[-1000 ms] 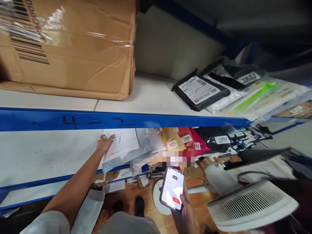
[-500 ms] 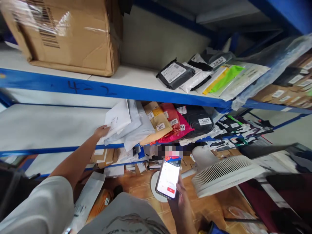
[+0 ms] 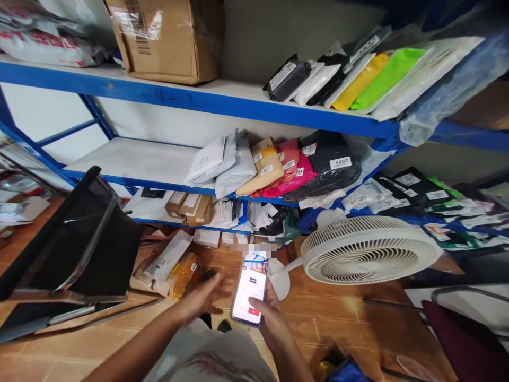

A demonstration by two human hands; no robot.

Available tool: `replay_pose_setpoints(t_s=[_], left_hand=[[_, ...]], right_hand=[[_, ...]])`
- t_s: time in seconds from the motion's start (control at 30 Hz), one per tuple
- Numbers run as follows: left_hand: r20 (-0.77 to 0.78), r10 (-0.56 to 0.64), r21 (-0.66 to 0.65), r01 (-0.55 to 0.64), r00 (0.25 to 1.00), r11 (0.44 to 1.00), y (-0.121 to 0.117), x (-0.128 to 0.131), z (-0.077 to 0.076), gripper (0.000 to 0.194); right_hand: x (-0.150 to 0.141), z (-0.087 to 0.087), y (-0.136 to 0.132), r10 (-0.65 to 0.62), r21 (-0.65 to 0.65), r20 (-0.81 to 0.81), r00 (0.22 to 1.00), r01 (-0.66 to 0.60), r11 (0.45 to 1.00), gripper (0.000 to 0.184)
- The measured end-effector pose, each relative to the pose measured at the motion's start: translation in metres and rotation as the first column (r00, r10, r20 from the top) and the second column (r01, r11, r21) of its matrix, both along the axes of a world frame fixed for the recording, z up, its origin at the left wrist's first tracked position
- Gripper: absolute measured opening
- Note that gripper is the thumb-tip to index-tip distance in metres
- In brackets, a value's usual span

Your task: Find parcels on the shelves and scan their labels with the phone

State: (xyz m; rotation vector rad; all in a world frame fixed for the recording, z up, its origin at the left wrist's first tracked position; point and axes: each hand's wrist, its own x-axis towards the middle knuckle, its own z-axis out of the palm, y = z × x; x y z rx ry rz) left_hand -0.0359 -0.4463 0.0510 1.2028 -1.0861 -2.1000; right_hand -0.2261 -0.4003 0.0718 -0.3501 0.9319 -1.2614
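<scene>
My right hand (image 3: 274, 314) holds a smartphone (image 3: 249, 289) upright, its lit screen facing me. My left hand (image 3: 202, 298) hovers just left of the phone with fingers spread, blurred by motion, holding nothing. Ahead stands a blue metal shelf rack (image 3: 222, 103). On its middle shelf lies a row of parcels: white mailers (image 3: 217, 162), a tan envelope (image 3: 264, 167), a pink bag (image 3: 292, 172) and a black bag labelled 5002 (image 3: 332, 164).
A cardboard box (image 3: 170, 37) sits on the upper shelf beside black, white, yellow and green mailers (image 3: 358, 71). A white fan (image 3: 368, 249) stands on the tiled floor at right. A black chair (image 3: 75, 239) is at left. Loose parcels (image 3: 170, 262) lie on the floor.
My left hand has left the white mailers on the shelf and come back beside the phone. The view has pulled back from the rack, showing the floor, fan and chair.
</scene>
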Motion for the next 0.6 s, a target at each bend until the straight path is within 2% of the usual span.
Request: replay_pose_setpoints(t_s=[0.03,0.1,0.2,0.3,0.4,0.5,0.6], left_hand=[[-0.162,-0.021,0.086,0.036,0.986,0.996,0.023,-0.011,0.005,0.074],[-0.317,0.007,0.179,0.052,0.948,0.983,0.054,-0.023,0.017,0.076],[-0.315,0.104,0.22,-0.034,0.943,0.975,0.076,-0.021,0.031,0.083],[-0.295,0.18,0.225,-0.114,0.938,0.968,0.093,-0.002,0.036,0.079],[-0.273,0.242,0.292,-0.16,0.931,0.943,0.116,0.022,0.036,0.078],[-0.244,0.302,0.367,-0.201,0.922,0.908,0.147,0.049,0.035,0.078],[-0.19,0.39,0.387,-0.296,0.901,0.873,0.183,0.085,0.033,0.08]], right_hand=[[0.006,0.0,0.003,0.013,-0.007,0.012,1.0,-0.013,1.0,0.059],[0.019,0.002,0.009,0.029,-0.027,0.023,0.999,-0.028,0.999,0.06],[0.038,0.007,0.019,0.048,-0.066,-0.019,0.999,-0.049,0.997,0.054],[0.057,0.007,0.035,0.097,-0.084,-0.057,0.994,-0.102,0.991,0.045],[0.078,0.003,0.057,0.143,-0.083,-0.071,0.987,-0.149,0.985,0.038],[0.105,0.0,0.081,0.187,-0.075,-0.096,0.978,-0.195,0.978,0.036],[0.142,-0.003,0.106,0.251,-0.057,-0.114,0.961,-0.258,0.964,0.038]])
